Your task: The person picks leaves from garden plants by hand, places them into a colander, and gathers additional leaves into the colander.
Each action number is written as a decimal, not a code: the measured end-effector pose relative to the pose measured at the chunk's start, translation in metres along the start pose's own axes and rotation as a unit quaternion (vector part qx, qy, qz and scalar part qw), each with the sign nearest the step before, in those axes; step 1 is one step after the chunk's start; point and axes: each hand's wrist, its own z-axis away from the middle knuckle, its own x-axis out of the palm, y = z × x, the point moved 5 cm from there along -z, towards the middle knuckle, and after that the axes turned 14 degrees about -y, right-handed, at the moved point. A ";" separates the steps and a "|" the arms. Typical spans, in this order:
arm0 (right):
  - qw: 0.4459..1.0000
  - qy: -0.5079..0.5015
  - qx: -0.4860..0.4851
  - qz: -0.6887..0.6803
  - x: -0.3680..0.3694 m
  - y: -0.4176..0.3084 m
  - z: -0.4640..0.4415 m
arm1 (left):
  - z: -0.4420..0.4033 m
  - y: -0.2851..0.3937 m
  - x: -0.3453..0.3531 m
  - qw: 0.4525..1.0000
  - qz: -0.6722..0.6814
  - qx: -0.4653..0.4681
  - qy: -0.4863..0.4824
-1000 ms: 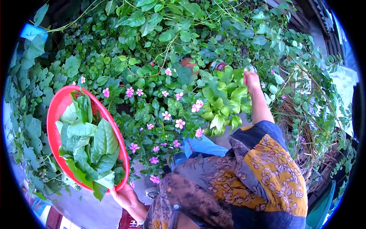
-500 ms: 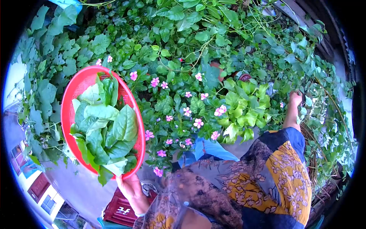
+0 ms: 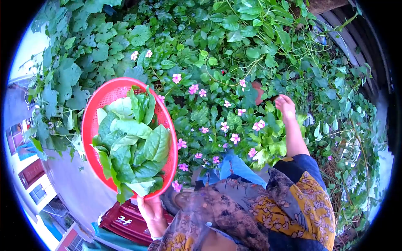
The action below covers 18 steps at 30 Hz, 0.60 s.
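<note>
My left hand [image 3: 151,211] grips the near rim of a red plastic basket [image 3: 93,163], which tilts toward me. Large green leaves [image 3: 134,140] are heaped in it, and some hang over its lower left edge. Out over the greenery, my right hand [image 3: 285,105] has its fingers curled together beside a reddish-brown patch, possibly a pot [image 3: 257,93]. Whether anything is between those fingers is too small to tell. Just below that hand grows a light-green leafy plant [image 3: 272,144], partly covered by my forearm.
Pink flowers [image 3: 235,138] grow among dense foliage in the middle. Climbing vines [image 3: 335,96] spread on the right, and broad leaves [image 3: 69,77] at the upper left. A dark red ribbed object with white lettering [image 3: 125,221] lies below the basket, beside grey paving [image 3: 73,180].
My right hand has moved left, from the vines on the right to above the light-green plant. The view has shifted, so basket and flowers appear further right; my left hand still holds the basket.
</note>
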 end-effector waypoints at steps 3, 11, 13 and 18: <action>0.989 -0.044 0.018 -0.138 0.073 -0.017 -0.033 | -0.003 0.002 -0.009 1.000 -0.009 0.001 0.023; 0.922 -0.107 -0.014 -0.373 0.193 -0.047 -0.097 | 0.003 0.002 -0.011 0.998 0.033 0.025 0.054; 0.925 -0.064 -0.042 -0.373 0.192 -0.089 -0.087 | 0.006 0.003 -0.012 0.997 0.048 0.031 0.053; 0.904 -0.105 -0.149 -0.386 0.133 -0.151 -0.098 | -0.002 -0.004 -0.022 0.995 0.077 0.026 0.060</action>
